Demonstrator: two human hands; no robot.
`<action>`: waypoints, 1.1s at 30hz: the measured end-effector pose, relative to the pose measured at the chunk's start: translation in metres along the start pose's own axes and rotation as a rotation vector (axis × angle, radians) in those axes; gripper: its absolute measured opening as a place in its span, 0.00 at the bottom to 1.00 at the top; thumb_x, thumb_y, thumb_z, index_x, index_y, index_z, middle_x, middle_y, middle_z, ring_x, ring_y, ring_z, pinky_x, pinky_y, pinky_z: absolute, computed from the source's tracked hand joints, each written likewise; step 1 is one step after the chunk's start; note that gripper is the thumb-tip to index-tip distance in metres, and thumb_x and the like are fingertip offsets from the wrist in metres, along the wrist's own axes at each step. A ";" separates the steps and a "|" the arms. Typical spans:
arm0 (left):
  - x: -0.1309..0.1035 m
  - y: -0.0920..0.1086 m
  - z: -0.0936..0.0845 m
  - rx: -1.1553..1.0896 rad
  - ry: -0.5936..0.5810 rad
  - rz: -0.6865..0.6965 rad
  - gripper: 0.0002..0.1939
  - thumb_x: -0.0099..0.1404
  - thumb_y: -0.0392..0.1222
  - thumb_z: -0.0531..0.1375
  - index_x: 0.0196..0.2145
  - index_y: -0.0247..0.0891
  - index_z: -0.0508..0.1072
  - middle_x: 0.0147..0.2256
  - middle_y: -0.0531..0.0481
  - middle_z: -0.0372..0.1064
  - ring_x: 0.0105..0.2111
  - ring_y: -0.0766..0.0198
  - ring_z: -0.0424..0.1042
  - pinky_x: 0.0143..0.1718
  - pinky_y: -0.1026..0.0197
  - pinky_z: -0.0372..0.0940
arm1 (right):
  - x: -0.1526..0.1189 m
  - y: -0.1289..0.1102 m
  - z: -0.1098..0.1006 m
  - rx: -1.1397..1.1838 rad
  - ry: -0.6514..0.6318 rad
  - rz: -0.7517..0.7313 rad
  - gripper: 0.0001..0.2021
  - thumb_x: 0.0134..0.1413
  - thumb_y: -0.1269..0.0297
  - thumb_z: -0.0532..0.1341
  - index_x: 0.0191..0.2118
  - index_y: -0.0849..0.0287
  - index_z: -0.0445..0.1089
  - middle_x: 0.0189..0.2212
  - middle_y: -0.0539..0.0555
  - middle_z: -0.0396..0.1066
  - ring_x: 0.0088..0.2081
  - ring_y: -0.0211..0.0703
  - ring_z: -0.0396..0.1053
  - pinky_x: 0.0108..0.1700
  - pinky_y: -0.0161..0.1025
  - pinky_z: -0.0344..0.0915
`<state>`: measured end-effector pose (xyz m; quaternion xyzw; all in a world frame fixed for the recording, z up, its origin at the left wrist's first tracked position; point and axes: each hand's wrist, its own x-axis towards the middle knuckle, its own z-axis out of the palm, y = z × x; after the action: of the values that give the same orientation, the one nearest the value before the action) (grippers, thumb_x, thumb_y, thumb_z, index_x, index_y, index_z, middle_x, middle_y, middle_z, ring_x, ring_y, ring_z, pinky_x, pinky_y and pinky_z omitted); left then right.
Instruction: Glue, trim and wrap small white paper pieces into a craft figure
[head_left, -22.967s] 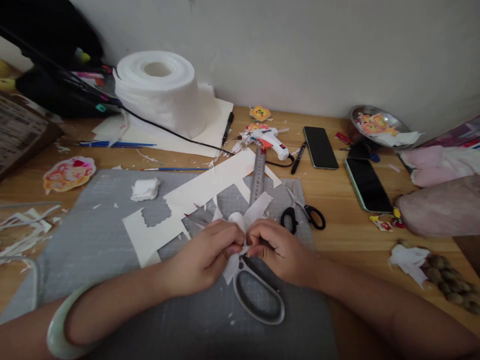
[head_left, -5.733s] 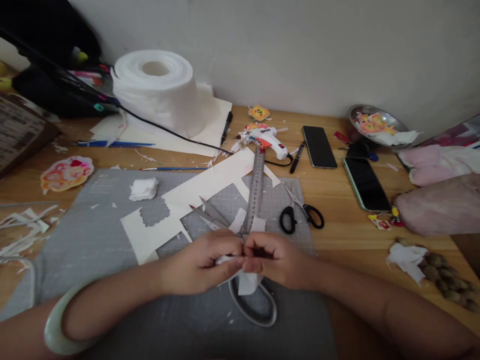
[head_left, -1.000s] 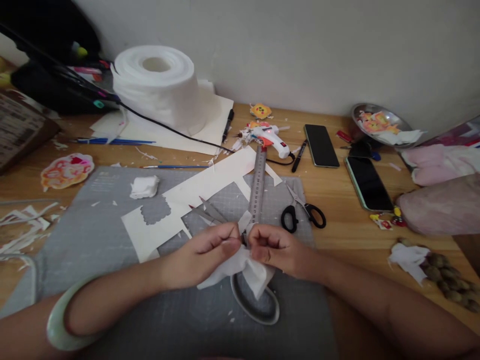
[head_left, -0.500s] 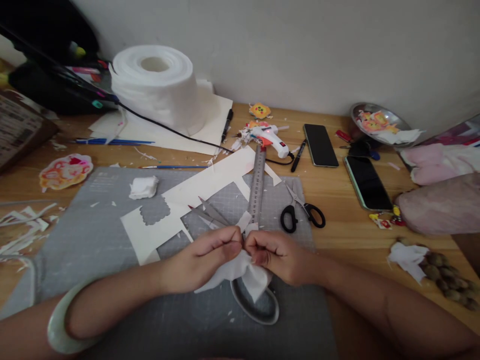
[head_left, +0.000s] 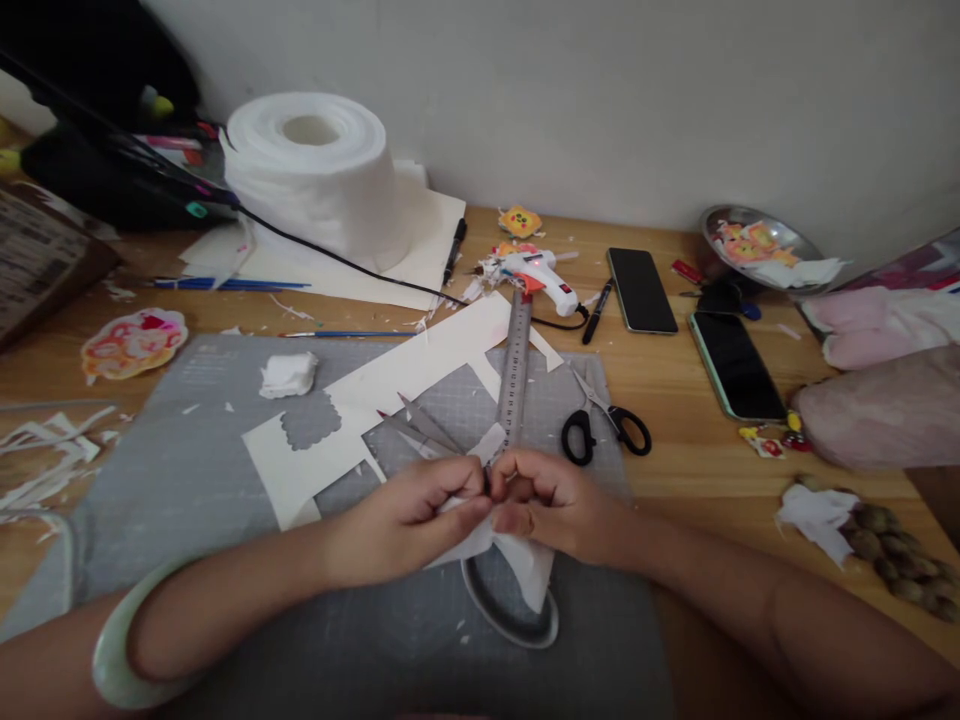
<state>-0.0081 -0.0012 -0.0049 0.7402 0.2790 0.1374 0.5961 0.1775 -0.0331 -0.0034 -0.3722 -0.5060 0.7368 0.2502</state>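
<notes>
One table (head_left: pixel 697 445) carries the items. Grey mat (head_left: pixel 315 650): towards near edge. White roll (head_left: pixel 315 205): near far edge, left. Grey-handled scissors (head_left: pixel 506 626): mat's right half. Left hand (head_left: pixel 420 515), right hand (head_left: pixel 559 505): narrow pinches on thin white sheet (head_left: pixel 529 568), held above scissors. Judged: sheet being worked by fingertips; any shift calls for light, even pinches.
</notes>
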 end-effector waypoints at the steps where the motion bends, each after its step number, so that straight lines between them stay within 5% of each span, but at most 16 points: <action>1: 0.000 0.000 0.000 -0.011 0.004 -0.011 0.13 0.63 0.44 0.46 0.23 0.37 0.55 0.22 0.57 0.50 0.23 0.70 0.52 0.24 0.67 0.52 | 0.000 0.000 0.000 -0.011 -0.005 0.008 0.14 0.48 0.56 0.60 0.32 0.61 0.58 0.19 0.42 0.53 0.20 0.27 0.47 0.19 0.27 0.44; 11: 0.001 0.003 -0.001 -0.063 -0.051 0.059 0.10 0.65 0.39 0.46 0.25 0.37 0.57 0.24 0.57 0.51 0.24 0.71 0.53 0.26 0.68 0.53 | 0.002 0.002 -0.002 -0.345 0.012 -0.175 0.09 0.54 0.64 0.53 0.26 0.61 0.56 0.21 0.45 0.52 0.24 0.31 0.51 0.26 0.29 0.50; 20: 0.000 0.007 -0.002 -0.267 -0.072 -0.106 0.13 0.65 0.45 0.46 0.25 0.37 0.57 0.24 0.57 0.50 0.25 0.70 0.51 0.26 0.68 0.51 | 0.003 0.003 -0.003 -0.154 -0.045 -0.204 0.14 0.55 0.56 0.52 0.25 0.60 0.53 0.22 0.44 0.47 0.24 0.31 0.46 0.26 0.30 0.47; 25: 0.000 0.004 0.000 -0.500 0.010 -0.221 0.16 0.61 0.53 0.49 0.25 0.38 0.54 0.22 0.58 0.47 0.21 0.71 0.47 0.21 0.68 0.47 | 0.004 0.006 -0.006 0.026 -0.035 -0.141 0.15 0.53 0.53 0.54 0.26 0.60 0.55 0.22 0.45 0.47 0.23 0.30 0.45 0.24 0.30 0.45; 33: 0.001 0.002 -0.001 -0.241 -0.067 -0.018 0.14 0.62 0.50 0.51 0.26 0.37 0.57 0.26 0.56 0.52 0.27 0.70 0.52 0.28 0.68 0.52 | 0.002 0.005 -0.001 0.150 -0.033 0.023 0.13 0.46 0.58 0.62 0.31 0.61 0.59 0.21 0.43 0.54 0.21 0.27 0.48 0.20 0.27 0.44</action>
<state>-0.0078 -0.0002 -0.0028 0.6649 0.2472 0.1397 0.6909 0.1772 -0.0330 -0.0091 -0.3460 -0.4490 0.7816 0.2603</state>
